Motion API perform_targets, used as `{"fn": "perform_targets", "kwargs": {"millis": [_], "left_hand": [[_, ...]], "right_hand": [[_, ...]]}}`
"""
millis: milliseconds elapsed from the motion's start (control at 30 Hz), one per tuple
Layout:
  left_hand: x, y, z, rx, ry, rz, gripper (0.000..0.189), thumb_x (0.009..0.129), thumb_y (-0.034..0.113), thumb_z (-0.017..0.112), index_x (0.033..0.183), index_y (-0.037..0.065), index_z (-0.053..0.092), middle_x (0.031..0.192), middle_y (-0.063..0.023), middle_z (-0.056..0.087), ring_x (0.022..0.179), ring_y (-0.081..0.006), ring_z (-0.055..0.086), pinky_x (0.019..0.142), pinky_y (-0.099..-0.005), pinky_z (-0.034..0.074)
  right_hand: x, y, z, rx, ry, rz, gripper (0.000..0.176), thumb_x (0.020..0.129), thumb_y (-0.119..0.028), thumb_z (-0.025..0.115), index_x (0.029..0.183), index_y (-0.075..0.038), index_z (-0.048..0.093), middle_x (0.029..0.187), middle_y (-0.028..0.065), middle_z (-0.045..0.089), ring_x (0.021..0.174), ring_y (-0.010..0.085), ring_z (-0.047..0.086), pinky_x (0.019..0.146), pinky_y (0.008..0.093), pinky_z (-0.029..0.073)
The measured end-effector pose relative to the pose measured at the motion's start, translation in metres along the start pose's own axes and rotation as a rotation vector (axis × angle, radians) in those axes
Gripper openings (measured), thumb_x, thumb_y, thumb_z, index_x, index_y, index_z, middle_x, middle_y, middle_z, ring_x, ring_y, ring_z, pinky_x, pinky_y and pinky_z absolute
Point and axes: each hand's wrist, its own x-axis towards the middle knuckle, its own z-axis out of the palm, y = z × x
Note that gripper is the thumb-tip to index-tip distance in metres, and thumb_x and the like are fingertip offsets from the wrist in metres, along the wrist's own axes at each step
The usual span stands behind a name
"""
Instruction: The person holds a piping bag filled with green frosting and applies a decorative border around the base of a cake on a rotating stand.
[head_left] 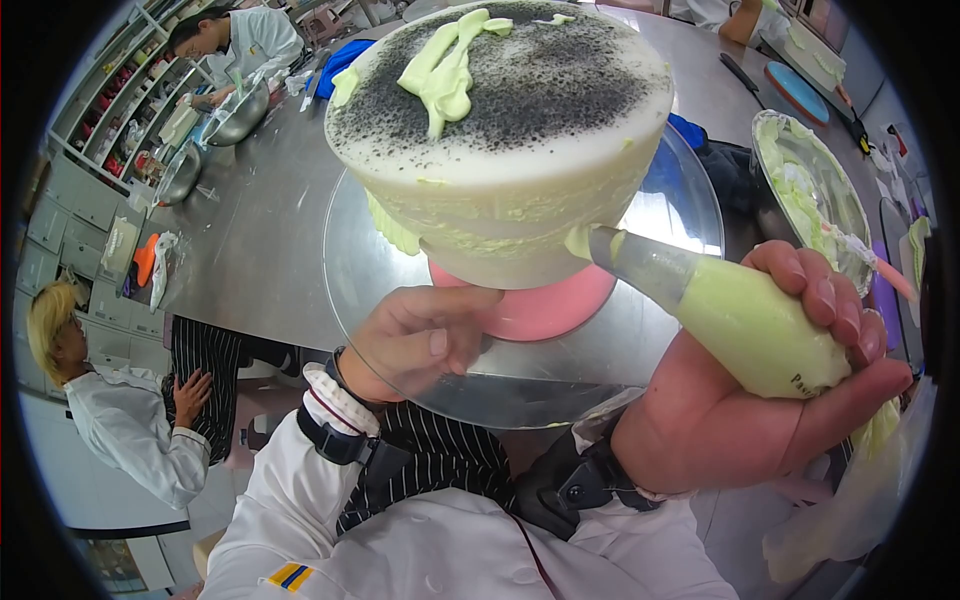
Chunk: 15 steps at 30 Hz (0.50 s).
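Observation:
A tall round white cake form (500, 200), dusted black on top, stands on a clear turntable (660, 260) with a pink round centre (545, 312). Pale green cream (440, 75) lies in ribbons on its top, and more is smeared around its side. My right hand (740, 390) is closed around a piping bag (745, 320) filled with green cream. Its nozzle touches the lower right side of the form, where a dab of cream shows. Fingers curled, my left hand (415, 340) is closed against the turntable near the pink centre; some fingertips are hidden.
On the right stands a metal bowl (800, 190) smeared with green cream, with a pink-handled spatula (895, 278) in it. Beyond lie a knife (740, 75) and a blue disc (796, 92). Metal bowls (238, 115) and a working person (245, 45) are back left; another person (130, 410) stands left.

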Motion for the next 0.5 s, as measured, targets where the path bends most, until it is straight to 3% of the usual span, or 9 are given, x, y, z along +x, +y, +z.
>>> {"fn": "perform_targets", "kwargs": {"millis": [500], "left_hand": [[-0.0008, -0.0015, -0.0014, -0.007, -0.002, 0.004, 0.052, 0.083, 0.026, 0.06, 0.124, -0.004, 0.048, 0.066, -0.0047, 0.051, 0.062, -0.0131, 0.044, 0.062, -0.0268, 0.035]], "right_hand": [[-0.0006, -0.0005, -0.001, 0.013, -0.005, 0.008, 0.026, 0.09, -0.036, 0.052, 0.078, -0.013, 0.056, 0.079, -0.0041, 0.055, 0.08, 0.0101, 0.051, 0.08, 0.0287, 0.041]]}}
